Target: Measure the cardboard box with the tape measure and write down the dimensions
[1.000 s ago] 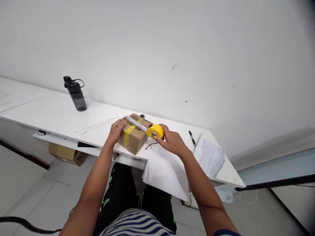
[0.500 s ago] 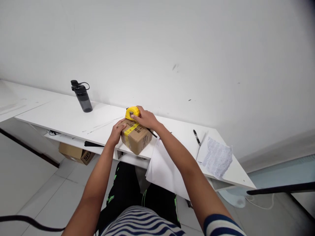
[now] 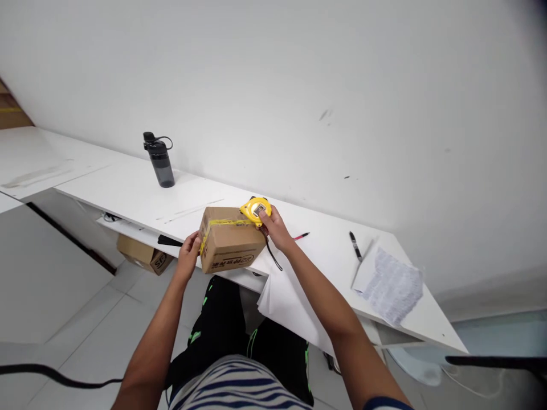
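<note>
A small brown cardboard box [image 3: 231,245] with yellow tape sits at the near edge of the white desk [image 3: 128,196]. My left hand [image 3: 189,250] grips the box's left end, fingers curled on it. My right hand [image 3: 273,226] is closed on a yellow tape measure [image 3: 255,209], held against the box's top right corner. Its black wrist strap [image 3: 273,255] hangs down beside the box. No blade shows drawn out of the tape measure.
A dark water bottle [image 3: 160,160] stands at the back left. A red pen [image 3: 301,236], a black marker [image 3: 355,245], a printed sheet [image 3: 391,285] and white paper [image 3: 290,307] overhanging the edge lie to the right. Another cardboard box [image 3: 144,256] sits under the desk.
The box has been turned so its long printed side faces me. My left hand shifted from the top to the left end. My right hand brought the tape measure to the right corner.
</note>
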Demonstrator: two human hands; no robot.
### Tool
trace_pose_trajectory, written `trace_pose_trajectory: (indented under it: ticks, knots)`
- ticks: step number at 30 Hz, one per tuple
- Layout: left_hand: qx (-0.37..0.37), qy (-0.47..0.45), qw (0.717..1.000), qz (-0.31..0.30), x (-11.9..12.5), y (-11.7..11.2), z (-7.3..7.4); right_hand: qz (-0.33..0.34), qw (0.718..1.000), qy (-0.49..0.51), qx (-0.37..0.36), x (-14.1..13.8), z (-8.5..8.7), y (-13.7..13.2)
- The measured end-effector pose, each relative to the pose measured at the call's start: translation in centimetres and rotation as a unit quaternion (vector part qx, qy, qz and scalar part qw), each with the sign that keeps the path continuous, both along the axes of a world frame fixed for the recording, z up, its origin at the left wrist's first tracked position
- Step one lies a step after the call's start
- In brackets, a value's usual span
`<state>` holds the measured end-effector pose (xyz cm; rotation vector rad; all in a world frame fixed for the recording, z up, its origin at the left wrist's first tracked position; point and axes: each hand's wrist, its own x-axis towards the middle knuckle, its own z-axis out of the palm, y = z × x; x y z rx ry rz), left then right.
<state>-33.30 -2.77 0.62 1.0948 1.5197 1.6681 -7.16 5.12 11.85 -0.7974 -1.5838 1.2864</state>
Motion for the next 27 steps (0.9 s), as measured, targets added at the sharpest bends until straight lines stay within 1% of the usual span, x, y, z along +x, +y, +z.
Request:
trace_pose_trajectory:
  ticks: [1,3,4,5,6,8,10,12,13,15,17,19,21,24,27]
  knots:
    - [0.001,0.051,0.998,0.035,0.3,0.3,0.2,0.009,1.0,-0.006,0.003,-0.4,0.0,-0.2]
    - [-0.004,0.16,0.982,0.097,1.0,1.2,1.0,0.022,0.999,-0.03,0.018,-0.7,0.3,-0.4]
    - [-0.014,0.204,0.973,0.109,1.3,1.7,1.5,0.023,0.998,-0.051,0.03,-0.7,0.6,-0.5]
    - [-0.027,0.23,0.967,0.105,1.5,2.1,2.0,0.018,0.996,-0.078,0.043,-0.5,0.8,-0.6]
    - [-0.041,0.233,0.968,0.086,1.6,2.5,2.5,0.009,0.992,-0.111,0.056,-0.3,1.1,-0.7]
    - [-0.061,0.177,0.982,0.035,1.7,3.1,3.4,-0.001,0.982,-0.17,0.08,0.2,1.8,-0.9]
    - [-0.063,0.081,0.995,-0.002,1.8,3.2,4.1,0.011,0.974,-0.199,0.111,0.6,2.8,-0.9]
    - [-0.05,-0.002,0.998,-0.045,1.9,3.0,4.8,0.03,0.965,-0.208,0.154,0.6,3.8,-0.7]
    - [-0.04,-0.026,0.996,-0.071,2.1,2.9,5.1,0.034,0.958,-0.222,0.176,0.3,4.4,-0.4]
    - [-0.008,-0.037,0.994,-0.099,2.7,2.7,5.9,0.035,0.937,-0.273,0.213,-0.6,5.2,0.2]
    - [0.023,-0.029,0.995,-0.094,3.5,2.7,6.5,0.039,0.913,-0.327,0.241,-2.0,5.6,0.9]
    - [0.046,-0.03,0.994,-0.094,4.1,2.9,6.8,0.057,0.892,-0.362,0.265,-3.3,5.7,1.7]
    - [0.054,-0.044,0.991,-0.111,4.5,3.2,7.0,0.08,0.875,-0.383,0.284,-4.5,5.5,2.4]
    - [0.047,-0.044,0.991,-0.121,4.3,3.4,7.1,0.098,0.859,-0.4,0.305,-5.2,5.2,2.8]
    - [0.044,-0.025,0.991,-0.125,3.9,3.5,7.6,0.098,0.851,-0.409,0.314,-4.5,5.4,2.5]
